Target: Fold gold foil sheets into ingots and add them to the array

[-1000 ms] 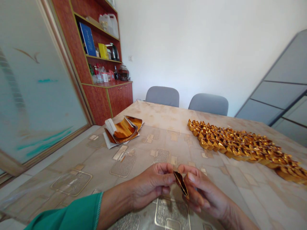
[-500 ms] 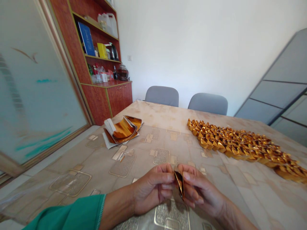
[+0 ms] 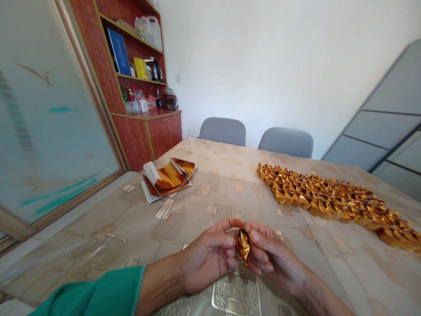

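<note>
I look down on the table [image 3: 226, 162], with rows of folded gold pieces [image 3: 324, 193] to the right and gold foil sheets [image 3: 173, 177] to the left. My left hand [image 3: 207, 259] and right hand [image 3: 281, 252] both pinch one crinkled foil piece [image 3: 244, 248], which sits lengthwise between their fingertips.

Bright, soft light glints off the held foil [image 3: 244, 248]; outer edges stretch.
</note>
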Tool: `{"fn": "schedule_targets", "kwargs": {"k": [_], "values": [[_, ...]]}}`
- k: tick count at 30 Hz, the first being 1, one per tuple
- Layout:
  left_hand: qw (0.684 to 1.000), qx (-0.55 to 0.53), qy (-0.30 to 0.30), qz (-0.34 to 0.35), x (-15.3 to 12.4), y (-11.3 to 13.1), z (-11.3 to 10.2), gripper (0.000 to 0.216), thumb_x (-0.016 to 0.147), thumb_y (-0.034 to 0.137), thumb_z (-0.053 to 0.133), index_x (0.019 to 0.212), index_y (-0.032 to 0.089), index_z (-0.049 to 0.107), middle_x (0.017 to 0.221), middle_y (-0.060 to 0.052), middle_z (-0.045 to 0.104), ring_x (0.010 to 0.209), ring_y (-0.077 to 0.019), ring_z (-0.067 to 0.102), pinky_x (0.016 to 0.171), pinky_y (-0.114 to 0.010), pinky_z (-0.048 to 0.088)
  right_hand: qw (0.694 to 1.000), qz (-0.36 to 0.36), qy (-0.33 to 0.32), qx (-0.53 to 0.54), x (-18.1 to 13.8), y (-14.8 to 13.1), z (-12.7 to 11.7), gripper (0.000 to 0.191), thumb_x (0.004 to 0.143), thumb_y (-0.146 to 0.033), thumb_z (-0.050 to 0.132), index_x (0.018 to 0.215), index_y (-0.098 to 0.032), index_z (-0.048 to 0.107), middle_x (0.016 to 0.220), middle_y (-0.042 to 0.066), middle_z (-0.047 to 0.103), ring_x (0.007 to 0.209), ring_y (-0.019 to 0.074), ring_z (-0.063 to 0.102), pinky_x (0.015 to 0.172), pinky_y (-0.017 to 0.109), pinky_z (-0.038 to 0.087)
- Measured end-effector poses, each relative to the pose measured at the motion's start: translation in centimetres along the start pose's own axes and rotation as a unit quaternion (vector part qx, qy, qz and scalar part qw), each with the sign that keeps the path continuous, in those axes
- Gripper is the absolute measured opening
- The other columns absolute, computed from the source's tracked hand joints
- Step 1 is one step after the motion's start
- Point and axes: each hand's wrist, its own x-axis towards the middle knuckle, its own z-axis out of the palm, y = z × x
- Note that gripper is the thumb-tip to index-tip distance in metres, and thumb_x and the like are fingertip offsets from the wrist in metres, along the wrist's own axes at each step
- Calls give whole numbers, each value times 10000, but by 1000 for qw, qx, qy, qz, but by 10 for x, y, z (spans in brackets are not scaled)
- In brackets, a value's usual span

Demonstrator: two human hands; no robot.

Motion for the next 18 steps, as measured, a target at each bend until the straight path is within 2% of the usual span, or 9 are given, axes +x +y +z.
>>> {"fn": "schedule_targets", "kwargs": {"k": [5, 12, 15, 18], "values": [[999, 38, 6, 35, 0, -3, 7, 444, 678, 212, 834, 1034, 208, 569, 919, -22, 650, 719, -140, 633, 584, -211, 369, 1000, 4, 7, -23, 0, 0, 1, 203, 900, -329, 680, 811, -153, 633, 439, -110, 406, 373, 42, 226, 435, 170, 351], [986, 126, 84, 71, 0, -3, 4, 333, 721, 281, 802, 949, 185, 580, 731, 26, 592, 580, -77, 559, 515, -174, 336, 1000, 18, 13, -17, 2, 3, 0, 203, 903, -346, 673, 868, -146, 666, 437, -108, 417, 368, 46, 210, 447, 185, 380], [984, 143, 76, 78, -1, -3, 5, 331, 740, 291, 791, 975, 184, 583, 775, 14, 612, 609, -86, 591, 537, -180, 372, 999, 14, 23, -17, 2, 4, 1, 226, 882, -361, 698, 822, -145, 670, 439, -99, 414, 392, 56, 247, 463, 188, 384], [984, 155, 55, 67, -2, -1, 7, 361, 731, 260, 794, 1005, 192, 569, 869, -16, 656, 685, -147, 674, 567, -209, 419, 999, 6, 38, -7, 1, 3, 1, 221, 859, -339, 729, 781, -143, 663, 467, -93, 406, 437, 60, 267, 494, 185, 375]]}}
